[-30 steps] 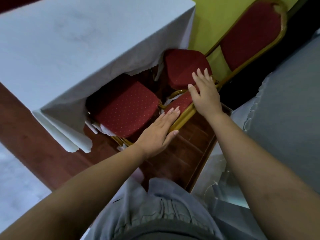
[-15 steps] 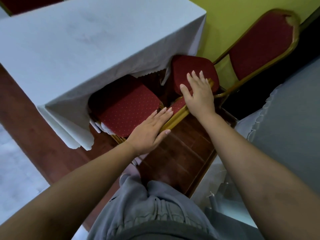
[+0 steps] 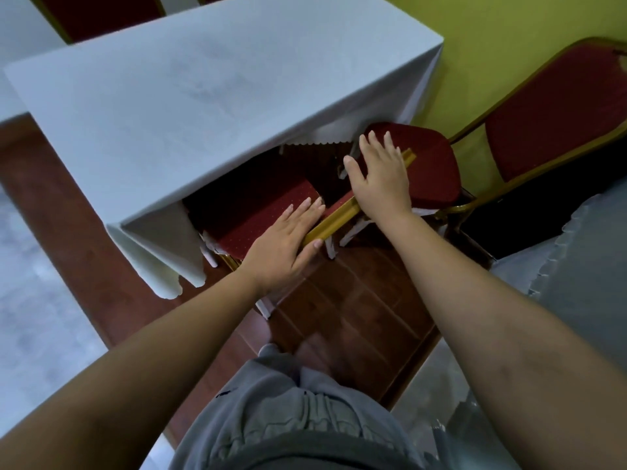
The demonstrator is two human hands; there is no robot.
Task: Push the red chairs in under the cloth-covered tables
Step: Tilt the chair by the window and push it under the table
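Grey trousers [image 3: 298, 418]: nearest the camera at bottom centre, above dark red-brown floor boards [image 3: 356, 317].
Left hand [image 3: 283, 244]: flat and open on the top rail of the near chair's back, fingers straight and together over the seat, thumb pressed against the rail's near face; nothing clasped.
Right hand [image 3: 381, 179]: flat and open further along the same rail, fingers spread and pointing toward the table, thumb out to the left; nothing clasped.
Gold rail [image 3: 339, 220]: running slantwise from under the left hand to beyond the right, tip showing past the right fingers.
Near red chair [image 3: 268, 215]: dotted red seat partly beneath the cloth's hanging edge, back still outside the table.
Second red chair [image 3: 437, 171]: just right of the first, seat partly tucked at the table's corner, tall red back with gold frame leaning away toward the yellow-green wall [image 3: 492, 45].
White tablecloth [image 3: 203, 89]: covering the table top, draped corner hanging at left of the near chair.
Grey cloth [image 3: 583, 266]: scalloped edge at far right, on another table.
Far edge: dark red chair backs [image 3: 101, 11] behind the table.
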